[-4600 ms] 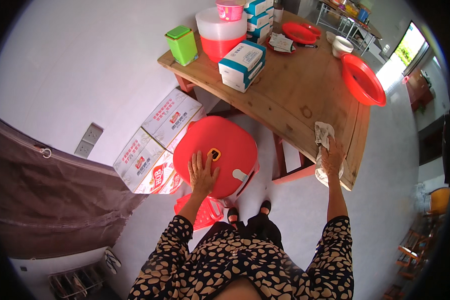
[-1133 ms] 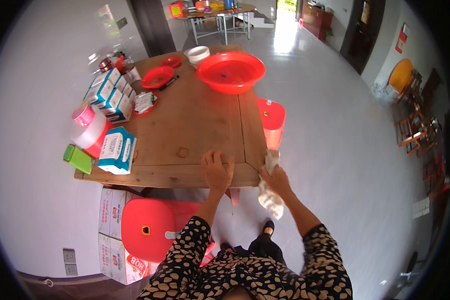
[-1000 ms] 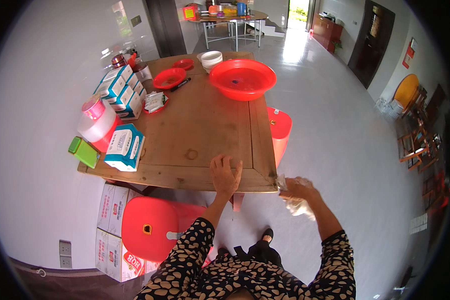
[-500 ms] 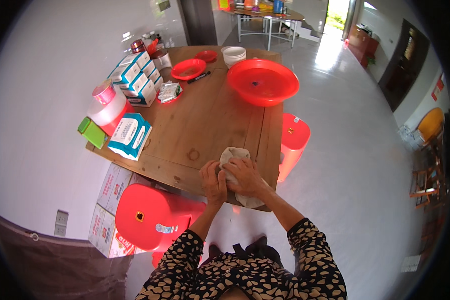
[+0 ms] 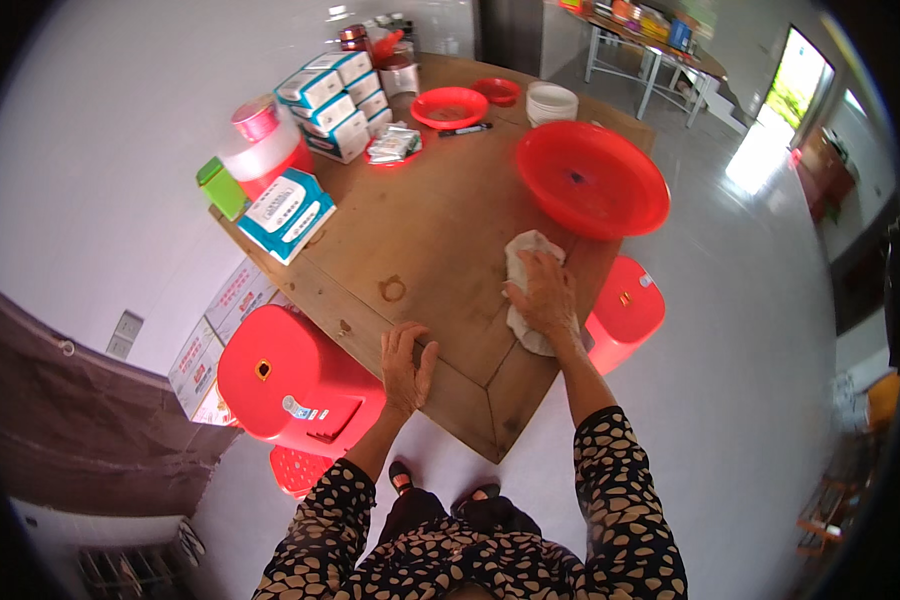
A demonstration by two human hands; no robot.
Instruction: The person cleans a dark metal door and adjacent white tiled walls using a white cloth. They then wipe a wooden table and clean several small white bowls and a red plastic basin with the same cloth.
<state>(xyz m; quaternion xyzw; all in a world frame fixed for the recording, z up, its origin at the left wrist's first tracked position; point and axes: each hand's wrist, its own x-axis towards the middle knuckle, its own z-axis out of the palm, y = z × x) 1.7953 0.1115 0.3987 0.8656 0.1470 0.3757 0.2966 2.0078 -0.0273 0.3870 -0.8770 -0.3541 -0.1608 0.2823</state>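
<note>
Cloth (image 5: 530, 243), now nearer red basin (image 5: 610, 190), beneath splayed right hand (image 5: 550, 295); left hand (image 5: 407, 372) (empty, fingers parted) on table edge (image 5: 465, 425)

Head-worn fisheye view, downward over hands (image 5: 547, 295) and wooden table (image 5: 440, 255)

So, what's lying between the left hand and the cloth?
Just bare wooden tabletop: the head view shows no object between the left hand and the cloth under the right hand.
</note>
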